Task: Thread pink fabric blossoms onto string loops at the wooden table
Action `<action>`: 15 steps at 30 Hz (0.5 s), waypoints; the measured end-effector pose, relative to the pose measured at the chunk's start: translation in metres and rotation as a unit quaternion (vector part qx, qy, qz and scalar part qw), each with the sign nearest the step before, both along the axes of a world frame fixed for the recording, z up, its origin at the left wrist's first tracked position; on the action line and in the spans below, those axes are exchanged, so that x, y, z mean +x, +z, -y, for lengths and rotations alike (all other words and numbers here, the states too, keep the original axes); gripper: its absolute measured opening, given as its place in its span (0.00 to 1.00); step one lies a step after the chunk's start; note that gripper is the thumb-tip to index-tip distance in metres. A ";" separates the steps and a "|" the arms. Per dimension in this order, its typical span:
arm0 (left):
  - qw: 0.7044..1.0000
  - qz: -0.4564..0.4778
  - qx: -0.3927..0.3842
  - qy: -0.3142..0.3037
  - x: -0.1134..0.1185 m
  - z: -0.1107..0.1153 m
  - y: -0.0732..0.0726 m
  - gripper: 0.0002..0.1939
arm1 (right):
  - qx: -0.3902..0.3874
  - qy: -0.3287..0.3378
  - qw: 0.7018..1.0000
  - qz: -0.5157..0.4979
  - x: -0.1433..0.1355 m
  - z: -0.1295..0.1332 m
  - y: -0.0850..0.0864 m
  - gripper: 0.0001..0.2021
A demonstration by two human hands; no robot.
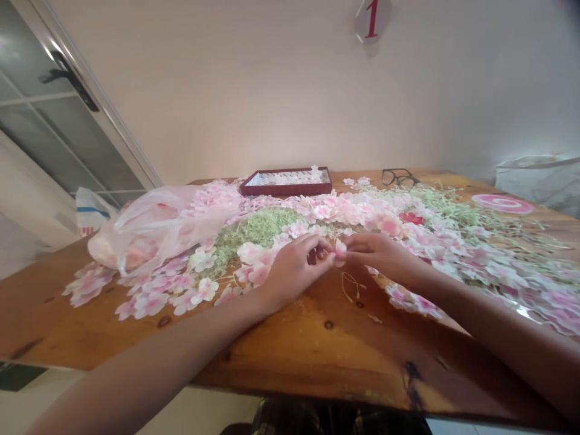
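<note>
Both my hands meet above the middle of the wooden table [290, 356], around a small pale pink artificial flower [339, 251]. My left hand [302, 261] pinches it from the left, with thumb and forefinger together. From the right, the fingers of my right hand [379, 254] close on the same flower. Just below them lies a thin pale green stem piece [351, 287]. Behind my hands spread loose pink and white artificial blossoms [335, 208], and a heap of light green stems [260, 229] sits to the left.
A translucent plastic bag [158, 226] of petals stands at the left. Against the wall is a dark red tray [285, 188] with white blossoms. Eyeglasses [399, 178] lie at the back, and a pink swirl disc [502, 203] at the right. More blossoms [480, 260] cover the right side.
</note>
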State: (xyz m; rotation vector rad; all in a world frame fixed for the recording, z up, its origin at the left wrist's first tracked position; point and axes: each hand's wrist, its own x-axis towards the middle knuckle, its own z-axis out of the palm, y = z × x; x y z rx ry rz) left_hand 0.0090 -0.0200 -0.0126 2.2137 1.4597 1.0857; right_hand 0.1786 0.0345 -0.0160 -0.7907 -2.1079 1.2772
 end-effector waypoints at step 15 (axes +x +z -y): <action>0.957 -0.151 0.017 -0.247 0.006 0.002 -0.007 0.13 | 0.123 -0.144 0.982 0.024 0.001 0.003 0.017 0.12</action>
